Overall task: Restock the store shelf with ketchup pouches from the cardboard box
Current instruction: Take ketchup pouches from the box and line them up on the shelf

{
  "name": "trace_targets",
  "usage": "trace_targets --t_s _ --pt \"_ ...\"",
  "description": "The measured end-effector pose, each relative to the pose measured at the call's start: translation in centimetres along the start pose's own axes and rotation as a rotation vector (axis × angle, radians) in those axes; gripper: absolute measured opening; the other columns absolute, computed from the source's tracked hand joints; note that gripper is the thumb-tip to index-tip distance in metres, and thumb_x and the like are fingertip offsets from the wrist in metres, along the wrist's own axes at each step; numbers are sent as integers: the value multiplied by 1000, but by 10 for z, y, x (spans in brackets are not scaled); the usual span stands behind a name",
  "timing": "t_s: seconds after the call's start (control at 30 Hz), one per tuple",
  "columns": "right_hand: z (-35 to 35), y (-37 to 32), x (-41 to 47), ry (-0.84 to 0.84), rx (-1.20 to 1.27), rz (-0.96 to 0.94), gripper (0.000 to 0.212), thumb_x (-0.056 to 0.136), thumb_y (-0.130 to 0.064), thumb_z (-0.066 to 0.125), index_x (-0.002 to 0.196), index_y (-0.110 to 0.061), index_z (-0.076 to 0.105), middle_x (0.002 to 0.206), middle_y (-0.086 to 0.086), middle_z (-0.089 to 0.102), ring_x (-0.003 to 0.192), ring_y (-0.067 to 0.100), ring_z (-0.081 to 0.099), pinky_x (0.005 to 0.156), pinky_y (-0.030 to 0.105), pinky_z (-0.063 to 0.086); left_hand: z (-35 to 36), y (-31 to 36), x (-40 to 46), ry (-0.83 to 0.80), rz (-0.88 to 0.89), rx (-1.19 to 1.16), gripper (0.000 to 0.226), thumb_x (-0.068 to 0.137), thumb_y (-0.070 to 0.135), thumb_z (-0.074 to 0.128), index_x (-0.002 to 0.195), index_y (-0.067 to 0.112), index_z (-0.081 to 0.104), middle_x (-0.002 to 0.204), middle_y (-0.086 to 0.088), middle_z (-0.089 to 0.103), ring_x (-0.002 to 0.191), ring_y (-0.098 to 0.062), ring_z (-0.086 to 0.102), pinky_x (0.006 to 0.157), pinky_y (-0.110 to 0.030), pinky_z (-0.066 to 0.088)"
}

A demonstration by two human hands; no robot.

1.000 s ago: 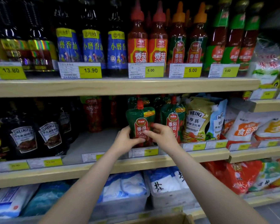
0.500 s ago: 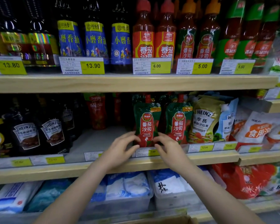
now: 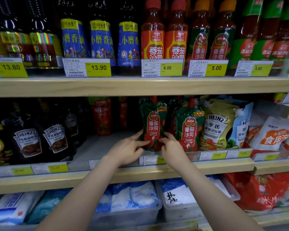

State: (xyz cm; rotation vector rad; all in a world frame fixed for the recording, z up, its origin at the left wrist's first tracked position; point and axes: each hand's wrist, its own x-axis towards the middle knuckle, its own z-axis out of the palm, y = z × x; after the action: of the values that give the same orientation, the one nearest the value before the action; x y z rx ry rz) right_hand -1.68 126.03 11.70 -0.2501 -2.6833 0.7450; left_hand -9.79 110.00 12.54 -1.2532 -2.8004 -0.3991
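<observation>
A green and red ketchup pouch (image 3: 153, 124) with a red cap stands upright at the front of the middle shelf (image 3: 105, 147). My left hand (image 3: 127, 150) holds its lower left corner, thumb up along the edge and a finger across the front. On the other side my right hand (image 3: 172, 149) pinches the lower right corner. A second, matching ketchup pouch (image 3: 188, 129) stands just to the right, with more behind. The cardboard box is out of view.
Dark Heinz sauce bottles (image 3: 27, 140) fill the shelf's left, with a bare grey gap between them and the pouches. A Heinz salad dressing pouch (image 3: 218, 125) leans on the right. Red ketchup bottles (image 3: 102, 115) stand at the back. Bottles (image 3: 153, 35) line the upper shelf; white bags (image 3: 140, 195) lie below.
A second ago both hands held the pouch while setting it down. Half a second ago they had drawn back with fingers spread. Now both have closed on its lower corners again.
</observation>
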Motion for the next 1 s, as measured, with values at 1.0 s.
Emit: trace_targets --t_s 1.0 --pt "18 83 -168 -244 94 -75 40 89 -6 48 128 -13 50 146 0 34 134 12 33 99 -1 13 143 58 -156 206 203 -213 35 88 30 47 119 20 60 125 1 58 117 -12 51 100 -26 40"
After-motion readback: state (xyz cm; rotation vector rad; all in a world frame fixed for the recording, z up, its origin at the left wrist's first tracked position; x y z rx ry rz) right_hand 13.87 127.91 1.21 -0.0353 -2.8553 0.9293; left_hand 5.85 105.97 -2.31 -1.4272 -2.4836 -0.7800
